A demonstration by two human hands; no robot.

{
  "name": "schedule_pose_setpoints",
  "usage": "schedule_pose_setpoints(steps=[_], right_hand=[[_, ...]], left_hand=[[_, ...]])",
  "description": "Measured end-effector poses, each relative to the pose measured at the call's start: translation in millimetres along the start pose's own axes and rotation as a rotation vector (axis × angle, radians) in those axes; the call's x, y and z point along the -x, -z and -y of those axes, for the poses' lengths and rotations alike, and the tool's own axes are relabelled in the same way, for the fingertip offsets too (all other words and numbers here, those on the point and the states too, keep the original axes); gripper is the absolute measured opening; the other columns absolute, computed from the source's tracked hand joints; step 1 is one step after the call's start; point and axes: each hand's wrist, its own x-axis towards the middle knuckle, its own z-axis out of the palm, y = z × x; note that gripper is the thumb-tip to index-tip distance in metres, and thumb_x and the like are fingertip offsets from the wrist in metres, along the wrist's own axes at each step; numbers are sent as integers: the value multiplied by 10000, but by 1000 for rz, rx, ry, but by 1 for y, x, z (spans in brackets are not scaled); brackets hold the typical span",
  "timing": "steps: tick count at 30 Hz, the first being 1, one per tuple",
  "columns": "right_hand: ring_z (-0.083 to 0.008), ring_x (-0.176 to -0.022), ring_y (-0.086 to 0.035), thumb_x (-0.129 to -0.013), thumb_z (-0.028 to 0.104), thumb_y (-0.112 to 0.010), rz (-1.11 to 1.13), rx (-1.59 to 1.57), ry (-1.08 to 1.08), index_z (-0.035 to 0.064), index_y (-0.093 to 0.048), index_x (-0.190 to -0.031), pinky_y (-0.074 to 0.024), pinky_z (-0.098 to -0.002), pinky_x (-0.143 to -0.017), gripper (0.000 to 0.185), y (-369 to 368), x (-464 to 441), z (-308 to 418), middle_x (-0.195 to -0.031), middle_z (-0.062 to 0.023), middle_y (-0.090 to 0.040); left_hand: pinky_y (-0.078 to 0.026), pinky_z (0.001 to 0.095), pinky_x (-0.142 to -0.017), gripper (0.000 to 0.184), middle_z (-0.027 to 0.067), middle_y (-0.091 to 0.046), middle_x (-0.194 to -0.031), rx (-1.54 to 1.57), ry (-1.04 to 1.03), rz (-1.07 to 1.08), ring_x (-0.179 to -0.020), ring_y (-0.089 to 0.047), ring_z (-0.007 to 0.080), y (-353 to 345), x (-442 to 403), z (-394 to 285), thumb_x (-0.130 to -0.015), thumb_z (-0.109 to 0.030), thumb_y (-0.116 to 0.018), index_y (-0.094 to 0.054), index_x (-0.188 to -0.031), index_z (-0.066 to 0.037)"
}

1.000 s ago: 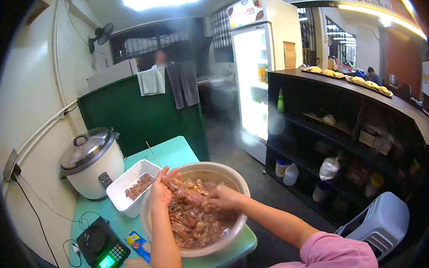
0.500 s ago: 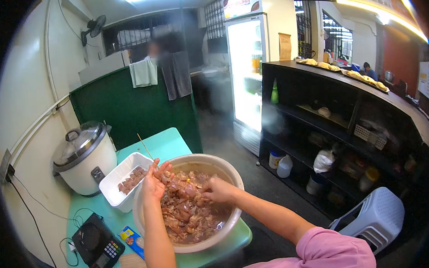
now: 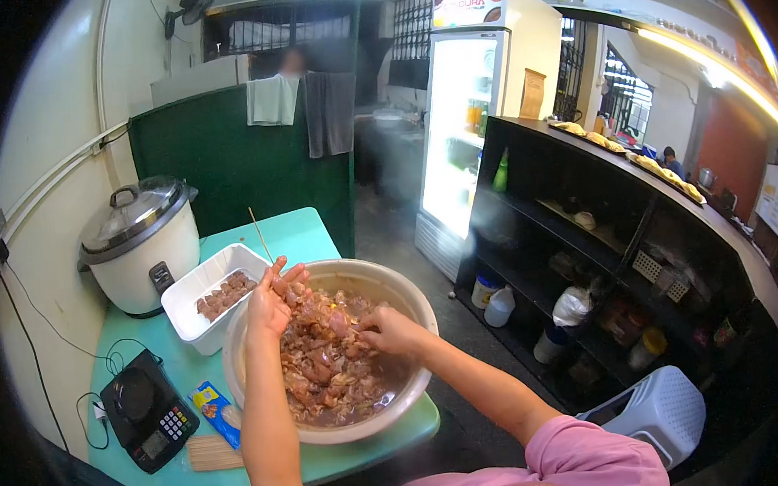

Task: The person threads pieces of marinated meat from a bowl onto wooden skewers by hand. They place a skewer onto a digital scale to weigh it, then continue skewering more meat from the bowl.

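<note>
A wide, pale basin (image 3: pixel 421 372) holds a heap of raw marinated meat (image 3: pixel 329 358) in brownish liquid. My left hand (image 3: pixel 269 311) is over its left side, palm up, with a thin bamboo skewer (image 3: pixel 260 234) sticking up beyond the fingers. Meat lies against those fingers; how it sits on the skewer is hidden. At the right of the heap, my right hand (image 3: pixel 393 331) has its fingertips closed on a piece of meat, mostly hidden by the hand. Left of the basin, a white tray (image 3: pixel 184 314) contains several meat chunks (image 3: pixel 225 295) in a row.
On the turquoise table (image 3: pixel 289 230) are a rice cooker (image 3: pixel 138 254), a black digital scale (image 3: pixel 146 410), a blue-yellow packet (image 3: pixel 214 414) and a bundle of skewers (image 3: pixel 214 453). Black shelves (image 3: pixel 544 219) and a grey plastic stool (image 3: pixel 653 414) stand right. A person (image 3: pixel 293 63) is behind the green partition (image 3: pixel 212 164).
The view has shifted slightly, so the table and basin appear lower-left. Both hands keep nearly the same places over the meat, the right fingers still down in the heap.
</note>
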Motion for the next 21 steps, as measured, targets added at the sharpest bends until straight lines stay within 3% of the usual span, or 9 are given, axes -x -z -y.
schedule_pose_setpoints(steps=[11, 13, 21], right_hand=[[-307, -728, -624, -776, 116, -602, 54, -6, -31, -10, -663, -888, -474, -377, -682, 179, 1, -1, 1, -791, -201, -644], [-342, -751, -621, -771, 129, -604, 44, -21, -33, 25, -679, -899, -479, -401, -730, 181, -1, -2, -3, -782, -235, -631], [-371, -786, -608, -778, 147, -599, 48, -9, -26, 29, -681, -894, -459, -418, -784, 185, -3, -4, -8, -798, -242, -628]], left_hand=[[-492, 471, -835, 336, 179, -581, -1134, 16, -2, 25, -1079, -545, 304, 2, -2, 0, -974, -282, -308, -483, -1196, -101], [-493, 473, -833, 335, 181, -581, -1134, 11, -2, 19, -1081, -544, 306, 1, -2, 0, -975, -283, -304, -482, -1194, -102], [-488, 482, -841, 343, 182, -581, -1135, 50, 4, -7, -1085, -542, 309, 4, -3, 2, -979, -293, -286, -481, -1189, -104]])
